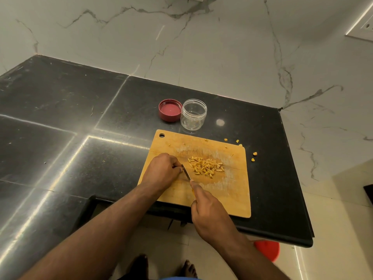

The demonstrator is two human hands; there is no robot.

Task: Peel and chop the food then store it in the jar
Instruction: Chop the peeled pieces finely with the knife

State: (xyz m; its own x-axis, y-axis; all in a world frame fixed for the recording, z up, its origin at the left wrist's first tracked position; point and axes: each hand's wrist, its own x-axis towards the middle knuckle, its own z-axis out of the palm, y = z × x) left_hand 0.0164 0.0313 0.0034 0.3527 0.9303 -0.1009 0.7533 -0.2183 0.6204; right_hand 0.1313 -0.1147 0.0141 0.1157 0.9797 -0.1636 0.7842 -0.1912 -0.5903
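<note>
While the right hand [210,211] grips the knife [186,172], the left hand [161,170], fingers curled, seems to pinch something at the blade. Chopping looks nearly done: chopped pieces [206,167] at its three o'clock. At twelve, the jar [193,114] stands nearly empty.

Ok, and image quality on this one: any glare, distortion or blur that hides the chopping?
Head view: warm, dim light; bright streaks of glare on the black countertop, none on the cutting board. Wide-angle bending curves the wall seams and counter edge. The chopped pieces and jar look sharp; the knife is thin, partly hidden between left hand and right hand.
</note>
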